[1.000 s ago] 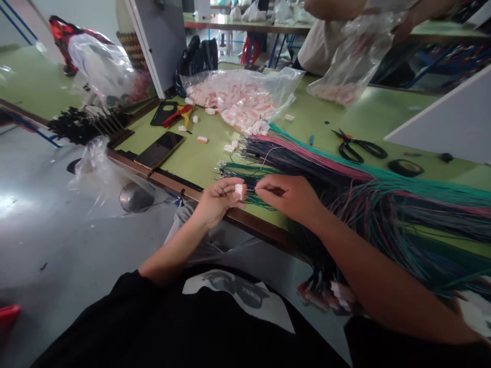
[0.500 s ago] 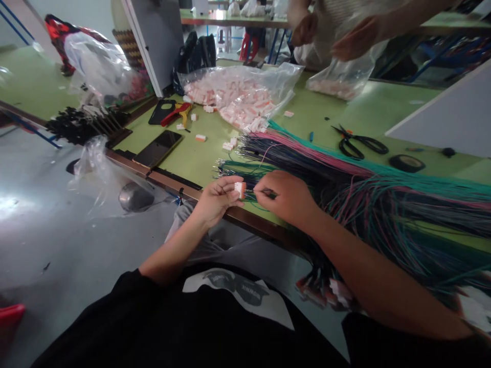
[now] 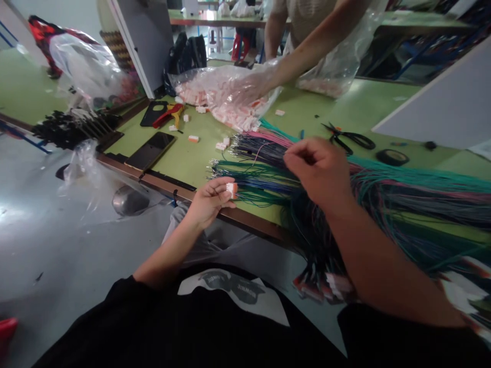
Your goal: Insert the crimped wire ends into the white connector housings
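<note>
1. Phone (image 3: pixel 149 151) lay flat on the green table (image 3: pixel 192 161), at 10 o'clock from the left hand (image 3: pixel 207 202)
2. Left hand sat at the table's near edge, fingertips pinched on a small white-and-orange connector (image 3: pixel 231 189)
3. Bag of connectors (image 3: pixel 215 94) lay at 12 o'clock from it, with a co-worker's hand (image 3: pixel 255 84) inside the bag
4. Right hand (image 3: pixel 318 171) was at 2 o'clock from the connector, over the wire bundle (image 3: pixel 402 199), fingers curled closed; couldn't tell if a wire was in the pinch
5. Scissors (image 3: pixel 351 139) lay on the table at 1 o'clock from the right hand
</note>
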The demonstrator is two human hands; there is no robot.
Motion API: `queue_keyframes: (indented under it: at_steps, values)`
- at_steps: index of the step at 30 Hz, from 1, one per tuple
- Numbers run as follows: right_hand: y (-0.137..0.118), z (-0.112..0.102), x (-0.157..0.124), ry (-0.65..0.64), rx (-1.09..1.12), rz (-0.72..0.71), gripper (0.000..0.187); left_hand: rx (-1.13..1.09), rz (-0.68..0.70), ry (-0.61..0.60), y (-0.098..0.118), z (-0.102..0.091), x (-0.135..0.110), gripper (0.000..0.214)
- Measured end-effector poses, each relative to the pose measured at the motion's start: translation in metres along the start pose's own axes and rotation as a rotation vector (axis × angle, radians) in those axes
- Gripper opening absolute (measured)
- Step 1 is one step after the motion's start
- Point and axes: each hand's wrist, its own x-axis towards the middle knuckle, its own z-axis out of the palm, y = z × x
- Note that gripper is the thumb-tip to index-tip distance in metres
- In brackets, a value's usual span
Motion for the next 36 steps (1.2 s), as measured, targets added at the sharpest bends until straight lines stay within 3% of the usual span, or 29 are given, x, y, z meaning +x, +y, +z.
queue_keyframes:
  at_steps: [2,4,7,10,18,25,36]
  values:
    - [0.001,-0.008,0.004,0.030,0.033,0.045,0.010,0.025,0.026,-0.009,0.000,-0.002,-0.002,0.038]
    - [-0.003,-0.007,0.003,-0.069,0.021,0.011,0.010,0.058,0.056,-0.016,0.001,-0.001,-0.004,0.037]
    - [-0.015,0.005,-0.007,-0.298,-0.053,-0.149,0.011,0.092,0.066,-0.018,0.002,0.002,-0.005,0.035]
    - [-0.023,0.019,-0.016,-0.395,-0.171,-0.294,0.014,0.071,0.059,-0.023,0.003,0.006,-0.003,0.032]
    - [-0.021,0.023,-0.017,-0.414,-0.341,-0.336,0.014,0.057,0.024,0.000,0.004,0.009,-0.001,0.023]
    - [-0.023,0.026,-0.021,-0.379,-0.499,-0.391,0.016,-0.001,0.068,-0.020,0.002,0.010,-0.001,0.031]
    - [-0.004,0.040,-0.026,-0.407,-0.409,-0.589,0.020,-0.021,-0.028,-0.016,-0.003,0.012,-0.001,0.039]
